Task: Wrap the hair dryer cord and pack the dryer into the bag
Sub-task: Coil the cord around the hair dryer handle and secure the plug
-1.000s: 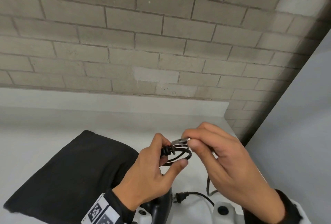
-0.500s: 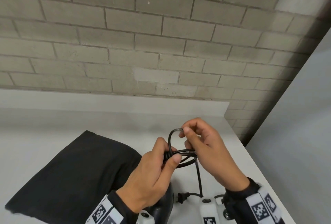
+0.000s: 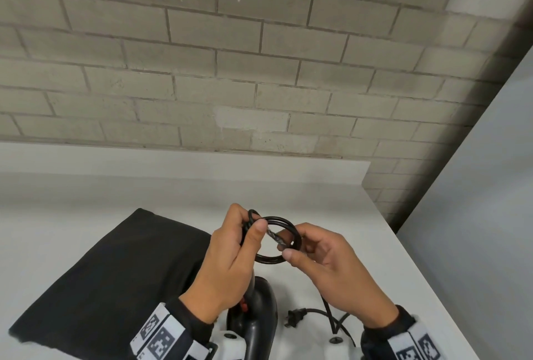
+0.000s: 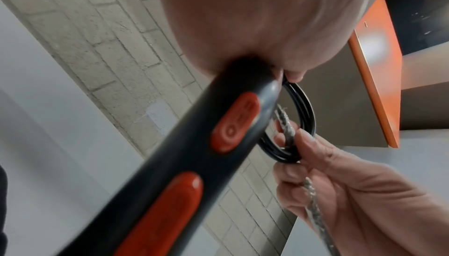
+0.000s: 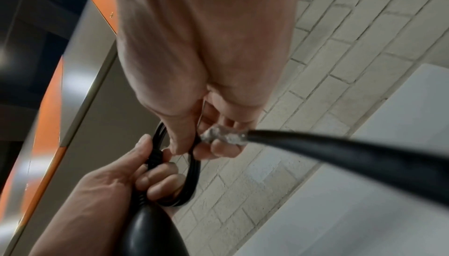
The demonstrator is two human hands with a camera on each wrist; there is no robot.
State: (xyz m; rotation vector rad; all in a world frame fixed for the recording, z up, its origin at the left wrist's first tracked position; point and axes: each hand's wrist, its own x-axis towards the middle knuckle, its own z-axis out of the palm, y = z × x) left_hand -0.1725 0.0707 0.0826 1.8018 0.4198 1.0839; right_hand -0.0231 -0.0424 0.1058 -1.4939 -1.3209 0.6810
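The black hair dryer (image 3: pixel 256 322) is held upright by its handle, whose orange-red switches (image 4: pixel 233 125) show in the left wrist view. My left hand (image 3: pixel 248 225) grips the handle's end and pins a small coil of black cord (image 3: pixel 297 234) against it. My right hand (image 3: pixel 288 246) pinches the cord at the coil's right side, on a silver-wrapped stretch (image 5: pixel 223 136). From there the loose cord (image 5: pixel 340 154) drops to the table and ends in the plug (image 3: pixel 294 318). The black bag (image 3: pixel 109 273) lies flat on the left.
The white table (image 3: pixel 389 273) meets a brick wall (image 3: pixel 230 71) at the back. Its right edge runs diagonally beside a grey floor. An orange-edged panel (image 4: pixel 379 79) shows in the wrist views.
My right hand has come down from above the coil to its right side, laying the cord round as another turn. My left hand has shifted slightly up and left with the coil.
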